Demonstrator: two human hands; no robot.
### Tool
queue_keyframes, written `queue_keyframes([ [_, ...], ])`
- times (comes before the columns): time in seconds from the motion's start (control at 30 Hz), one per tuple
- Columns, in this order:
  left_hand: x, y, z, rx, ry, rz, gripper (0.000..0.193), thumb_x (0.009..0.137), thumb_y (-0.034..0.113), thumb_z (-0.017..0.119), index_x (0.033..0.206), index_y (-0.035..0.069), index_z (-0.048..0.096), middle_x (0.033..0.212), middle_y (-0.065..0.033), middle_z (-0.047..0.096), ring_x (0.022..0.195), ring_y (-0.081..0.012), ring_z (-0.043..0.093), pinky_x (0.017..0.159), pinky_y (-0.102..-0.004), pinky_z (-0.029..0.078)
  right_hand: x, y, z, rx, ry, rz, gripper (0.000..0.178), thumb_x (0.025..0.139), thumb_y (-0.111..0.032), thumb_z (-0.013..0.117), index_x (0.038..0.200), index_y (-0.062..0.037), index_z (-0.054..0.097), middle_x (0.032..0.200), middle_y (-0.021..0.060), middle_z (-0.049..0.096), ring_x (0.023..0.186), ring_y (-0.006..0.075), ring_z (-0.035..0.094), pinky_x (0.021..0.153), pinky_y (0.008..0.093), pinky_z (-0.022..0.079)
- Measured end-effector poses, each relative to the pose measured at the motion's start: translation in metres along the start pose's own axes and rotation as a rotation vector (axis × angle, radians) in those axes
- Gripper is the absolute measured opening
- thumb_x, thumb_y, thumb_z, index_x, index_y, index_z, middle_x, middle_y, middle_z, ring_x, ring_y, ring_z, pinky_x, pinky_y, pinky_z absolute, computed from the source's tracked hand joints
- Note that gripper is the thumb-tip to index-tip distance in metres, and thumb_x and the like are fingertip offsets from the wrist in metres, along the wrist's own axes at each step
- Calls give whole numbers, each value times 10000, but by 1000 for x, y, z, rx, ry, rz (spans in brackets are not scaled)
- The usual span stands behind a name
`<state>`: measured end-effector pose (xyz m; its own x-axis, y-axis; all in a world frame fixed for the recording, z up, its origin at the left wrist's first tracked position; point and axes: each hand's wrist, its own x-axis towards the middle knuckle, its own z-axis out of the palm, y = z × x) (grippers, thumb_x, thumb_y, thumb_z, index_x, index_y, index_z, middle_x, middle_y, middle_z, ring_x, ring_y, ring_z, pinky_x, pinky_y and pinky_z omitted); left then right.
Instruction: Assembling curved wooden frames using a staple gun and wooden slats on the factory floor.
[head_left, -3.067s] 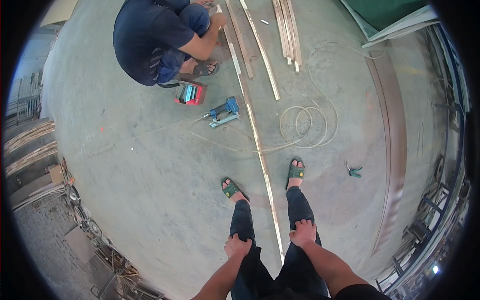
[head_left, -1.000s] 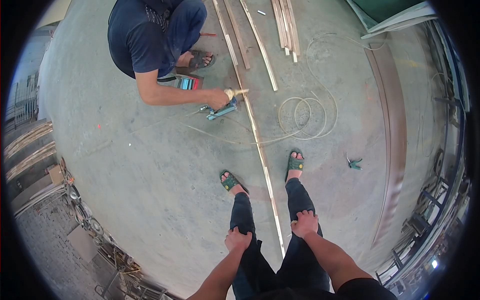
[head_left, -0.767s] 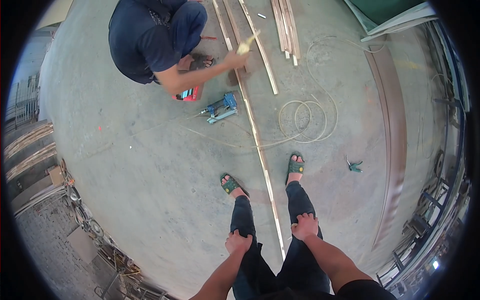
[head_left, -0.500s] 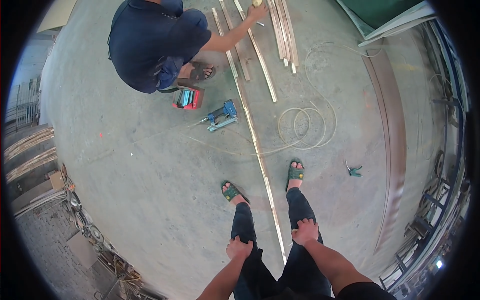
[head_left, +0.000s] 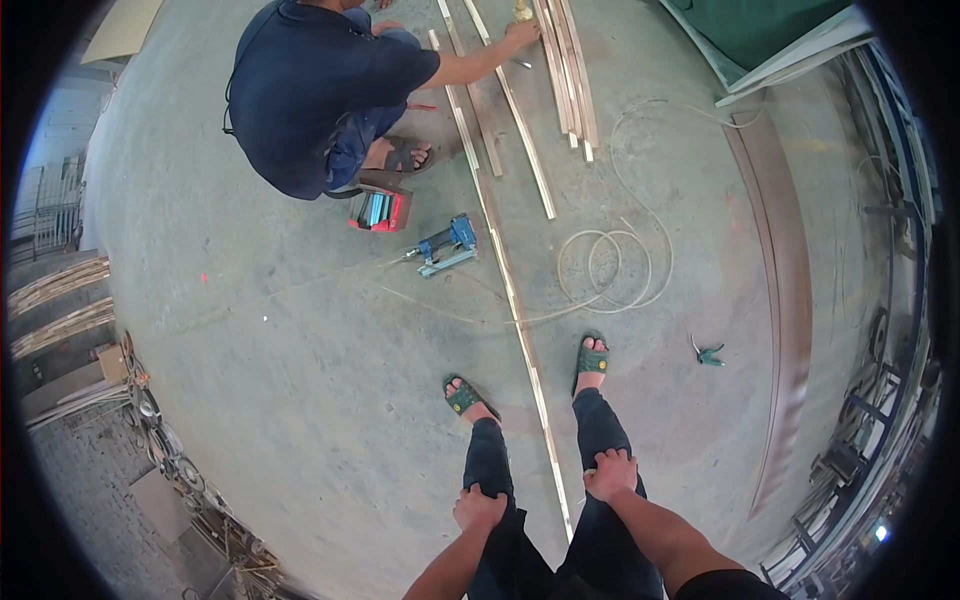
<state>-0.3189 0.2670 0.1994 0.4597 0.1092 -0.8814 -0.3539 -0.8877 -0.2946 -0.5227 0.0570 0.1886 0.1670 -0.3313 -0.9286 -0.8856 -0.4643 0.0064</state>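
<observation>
My left hand (head_left: pixel 479 507) rests on my left knee, its fingers wrapped over the dark trouser leg (head_left: pixel 487 455). On the other knee, my right hand (head_left: pixel 611 475) is likewise curled round the cloth of the right trouser leg (head_left: pixel 602 418). A long thin wooden strip (head_left: pixel 532 370) lies on the floor and runs between my sandalled feet, touched by neither hand. Beyond my feet lies a blue and silver nail gun (head_left: pixel 447 245), left of the strip.
A co-worker (head_left: pixel 320 95) squats at the far left, one arm stretched over several wooden strips (head_left: pixel 567 80). Beside them is a red box (head_left: pixel 381 209) of staple strips. A coiled clear hose (head_left: pixel 600 270), green-handled pliers (head_left: pixel 709 355) and a long brown panel (head_left: pixel 780 260) lie rightward.
The floor and what lies on it sit slightly lower in the picture. The co-worker's outstretched hand has shifted a little relative to the strips. Both my hands keep their hold on the knees.
</observation>
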Motion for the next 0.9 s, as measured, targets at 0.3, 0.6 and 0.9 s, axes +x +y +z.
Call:
queue_keyframes([
  [0.3, -1, 1, -1, 5, -39, -9, 717, 843, 563, 674, 1397, 108, 639, 1388, -171, 626, 1252, -372, 648, 1060, -483, 522, 0, 2, 4, -4, 12, 2, 466, 873, -409, 659, 1241, -134, 740, 1294, 88, 664, 1313, 287, 557, 1133, 532, 423],
  [0.6, 0, 2, 2, 4, -36, -4, 708, 846, 550, 679, 1391, 98, 643, 1381, -171, 630, 1242, -374, 652, 1052, -488, 527, 0, 3, 2, -2, -8, -10, 468, 909, -411, 628, 1252, -108, 726, 1310, 98, 650, 1317, 289, 550, 1140, 561, 408],
  [0.9, 1, 1, 9, -8, -7, 2, 687, 829, 531, 689, 1356, 90, 662, 1357, -179, 643, 1223, -380, 661, 1038, -496, 534, 1, 4, 3, 9, 2, -12, 443, 901, -389, 625, 1222, -105, 735, 1286, 105, 656, 1298, 297, 557, 1133, 566, 411],
])
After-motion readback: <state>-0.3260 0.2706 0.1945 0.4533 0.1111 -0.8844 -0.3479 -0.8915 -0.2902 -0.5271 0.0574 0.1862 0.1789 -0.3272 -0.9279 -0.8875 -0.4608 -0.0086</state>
